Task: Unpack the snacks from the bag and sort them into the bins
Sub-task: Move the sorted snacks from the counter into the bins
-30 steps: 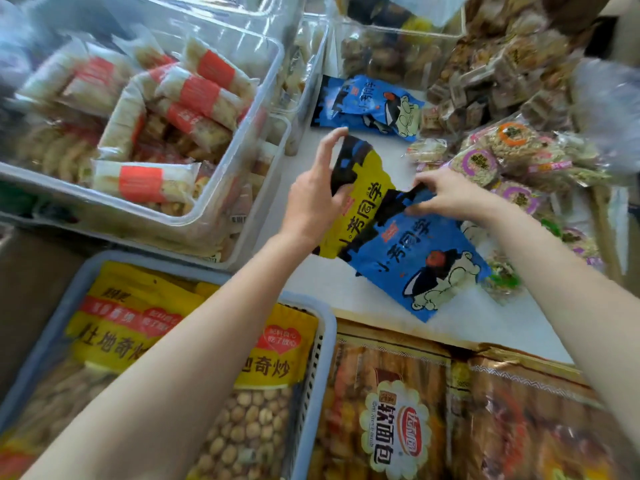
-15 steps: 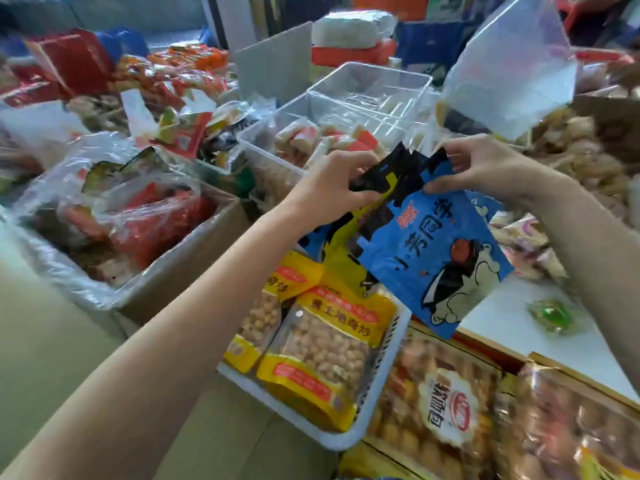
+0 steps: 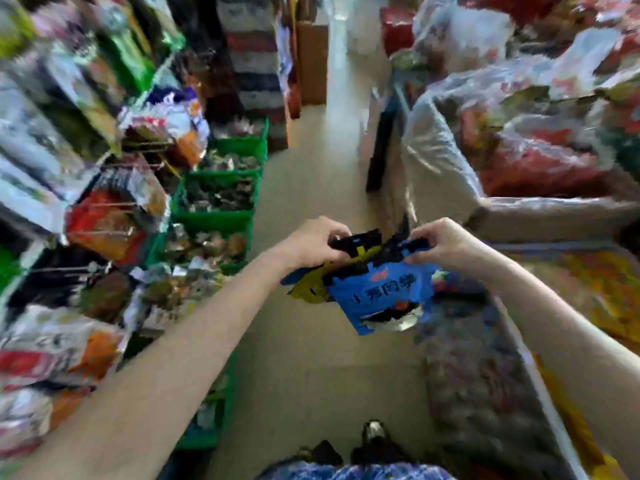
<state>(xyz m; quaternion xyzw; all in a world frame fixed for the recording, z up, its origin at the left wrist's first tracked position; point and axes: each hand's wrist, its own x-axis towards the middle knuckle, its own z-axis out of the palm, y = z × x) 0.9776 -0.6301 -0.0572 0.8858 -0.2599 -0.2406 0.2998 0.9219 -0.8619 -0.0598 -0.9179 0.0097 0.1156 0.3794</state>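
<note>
I hold snack packets in the air over a shop aisle, in a blurred frame. My left hand grips the black top edge of a yellow packet. My right hand pinches the top of a blue packet with white lettering and a black-and-white cartoon figure. The blue packet overlaps the yellow one and hangs downward. A further blue edge shows behind the yellow packet, at its left.
Green bins of wrapped snacks line the left of the aisle under hanging bags. At right stand a cardboard box lined with plastic and full of red packets, and a blue-rimmed tray. Beige floor runs between them.
The view has swung left from the white table and its bins to the aisle. Both hands kept hold of the packets and carried them along.
</note>
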